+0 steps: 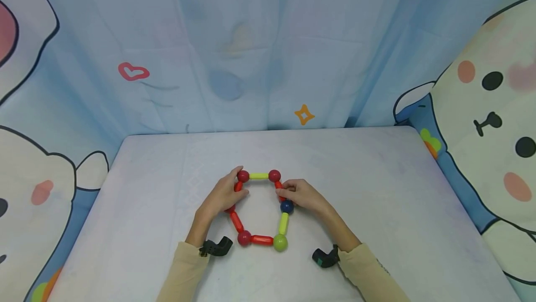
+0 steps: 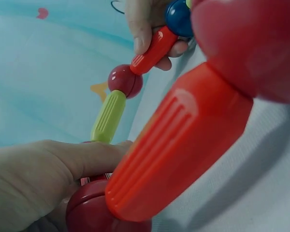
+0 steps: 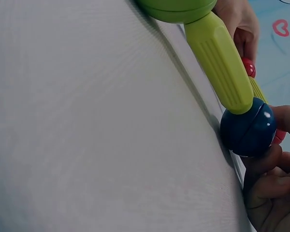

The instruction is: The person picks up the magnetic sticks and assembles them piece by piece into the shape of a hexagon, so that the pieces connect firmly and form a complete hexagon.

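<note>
A closed ring of ridged toy rods and balls is in the middle of the head view. My left hand (image 1: 222,195) grips its upper-left red rod (image 1: 238,186), partly hidden by the fingers, between a red ball (image 1: 243,176) and another at the left corner. On the other side my right hand (image 1: 304,195) pinches the upper-right red rod (image 2: 157,48) just above the blue ball (image 1: 286,206). A yellow-green rod (image 1: 258,176) spans the top. Lower down are a green ball (image 1: 280,242), a second yellow-green rod (image 3: 220,63) and a red bottom rod (image 1: 262,240).
The ring is over a white-covered table (image 1: 356,176). Behind it hangs a blue curtain (image 1: 259,60) printed with cartoon figures. Each wrist wears a black camera mount, the left one (image 1: 217,247) beside the ring's lower-left side, the right one (image 1: 325,258) farther out.
</note>
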### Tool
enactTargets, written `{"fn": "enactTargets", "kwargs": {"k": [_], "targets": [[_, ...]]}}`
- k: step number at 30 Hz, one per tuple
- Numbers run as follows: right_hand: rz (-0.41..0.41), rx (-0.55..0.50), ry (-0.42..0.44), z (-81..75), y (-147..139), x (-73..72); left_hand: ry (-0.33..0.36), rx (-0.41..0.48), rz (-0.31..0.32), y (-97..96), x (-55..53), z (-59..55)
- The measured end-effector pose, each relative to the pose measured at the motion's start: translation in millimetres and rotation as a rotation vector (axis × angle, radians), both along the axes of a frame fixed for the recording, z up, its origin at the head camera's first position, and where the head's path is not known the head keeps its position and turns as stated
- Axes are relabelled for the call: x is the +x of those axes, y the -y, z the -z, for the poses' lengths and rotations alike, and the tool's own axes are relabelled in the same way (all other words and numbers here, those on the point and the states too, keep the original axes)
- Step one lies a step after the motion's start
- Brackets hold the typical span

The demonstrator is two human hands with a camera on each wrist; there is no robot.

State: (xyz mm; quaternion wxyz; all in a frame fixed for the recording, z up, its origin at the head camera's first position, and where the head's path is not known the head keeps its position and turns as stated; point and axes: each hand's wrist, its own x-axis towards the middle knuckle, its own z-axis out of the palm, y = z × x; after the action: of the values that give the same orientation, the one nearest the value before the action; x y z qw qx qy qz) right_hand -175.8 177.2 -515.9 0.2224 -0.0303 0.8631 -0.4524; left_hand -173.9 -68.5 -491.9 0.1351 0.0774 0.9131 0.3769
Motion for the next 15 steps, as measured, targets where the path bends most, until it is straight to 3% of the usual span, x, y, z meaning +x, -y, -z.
{"fn": "enactTargets", "kwargs": {"k": [10, 15], "targets": [[-0.007, 0.087, -0.127, -2.3, -5.0, 1.0, -0.043, 0.001, 0.052, 1.0, 0.4, 4.6], [-0.006, 0.110, -0.131, -4.1, -5.5, 0.4, -0.069, -0.031, 0.091, 0.7, -0.6, 5.0]]}}
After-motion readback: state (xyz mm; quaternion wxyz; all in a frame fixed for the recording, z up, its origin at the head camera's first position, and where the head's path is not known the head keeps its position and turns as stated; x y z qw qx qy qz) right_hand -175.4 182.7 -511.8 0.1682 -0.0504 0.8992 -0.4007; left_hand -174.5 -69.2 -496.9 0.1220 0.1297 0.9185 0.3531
